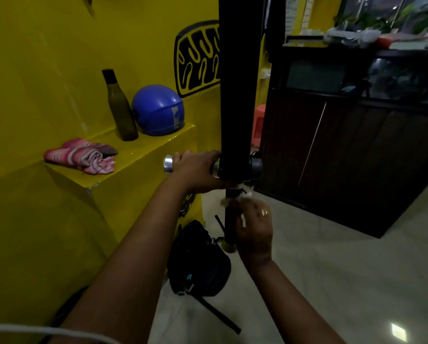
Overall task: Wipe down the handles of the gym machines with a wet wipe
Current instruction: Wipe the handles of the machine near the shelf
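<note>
Bare arms (pixel 133 256) are reaching in from below; left hand (pixel 195 170) is gripping the chrome-capped bar (pixel 168 167); right hand (pixel 254 229) is clutching the wipe (pixel 233 199) round the black handle (pixel 230 224); bunched wipe is likely risking a snag at the joint above; bag (pixel 198 259) is crowding the floor beneath; ledge (pixel 148 145) bearing towel (pixel 83 156), bottle (pixel 121 108), helmet (pixel 158 110) is standing close left.

A black upright post (pixel 237 83) stands close beside a yellow ledge (pixel 143 155). The narrow gap between them is filled by a left hand (pixel 195 170) gripping a crossbar (pixel 168 164). A bottle (pixel 122 108), a helmet (pixel 158 110) and a folded towel (pixel 83 156) crowd the ledge top. A black bag (pixel 198 259) lies on the floor by the post's foot, below a right hand (pixel 254 229) holding a wipe (pixel 248 194) around the lower bar (pixel 230 219). To the right, bare floor (pixel 344 269) lies open up to a dark cabinet (pixel 357 150).
</note>
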`<state>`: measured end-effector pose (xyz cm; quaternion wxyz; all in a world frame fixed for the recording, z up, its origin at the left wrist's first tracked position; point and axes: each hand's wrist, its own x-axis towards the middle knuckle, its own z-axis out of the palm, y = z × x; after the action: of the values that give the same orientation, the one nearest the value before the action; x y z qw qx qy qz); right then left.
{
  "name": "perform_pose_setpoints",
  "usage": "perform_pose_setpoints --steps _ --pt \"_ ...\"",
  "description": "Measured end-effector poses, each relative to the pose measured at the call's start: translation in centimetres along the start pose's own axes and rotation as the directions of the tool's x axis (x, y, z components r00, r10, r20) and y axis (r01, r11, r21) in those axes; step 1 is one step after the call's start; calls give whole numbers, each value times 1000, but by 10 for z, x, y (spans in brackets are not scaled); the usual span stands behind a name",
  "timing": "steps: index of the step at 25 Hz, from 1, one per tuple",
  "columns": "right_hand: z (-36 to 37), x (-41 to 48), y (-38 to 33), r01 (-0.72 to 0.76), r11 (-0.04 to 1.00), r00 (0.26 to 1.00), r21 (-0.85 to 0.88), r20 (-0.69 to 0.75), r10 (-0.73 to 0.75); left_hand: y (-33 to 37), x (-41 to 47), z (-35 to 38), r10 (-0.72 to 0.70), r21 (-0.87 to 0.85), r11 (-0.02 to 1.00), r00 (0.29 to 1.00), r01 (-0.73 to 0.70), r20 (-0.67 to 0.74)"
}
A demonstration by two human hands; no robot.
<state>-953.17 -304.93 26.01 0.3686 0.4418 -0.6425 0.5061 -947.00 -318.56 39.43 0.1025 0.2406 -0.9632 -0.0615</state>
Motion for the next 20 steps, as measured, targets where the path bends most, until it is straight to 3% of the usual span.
perform_pose_setpoints --steps 5,8,10,13,17,20 --pt "1 -15 -1 -310 933 950 184 18 312 3 -1 2 -18 25 1000 1000 18 -22" --pt "-9 -22 -1 -599 761 801 249 153 579 4 0 2 -20 31 999 999 21 -33" --pt "-2 5 4 -686 664 725 297 210 655 3 1 2 -24 19 1000 999 24 -25" --pt "6 19 17 -780 494 623 385 399 673 4 1 2 -26 18 999 1000 27 -14" --pt "1 -4 37 -956 222 285 192 791 541 5 -1 1 -22 23 1000 1000 22 -15" --pt "11 35 43 -970 12 227 242 892 391 4 0 1 -16 23 1000 1000 17 -11"
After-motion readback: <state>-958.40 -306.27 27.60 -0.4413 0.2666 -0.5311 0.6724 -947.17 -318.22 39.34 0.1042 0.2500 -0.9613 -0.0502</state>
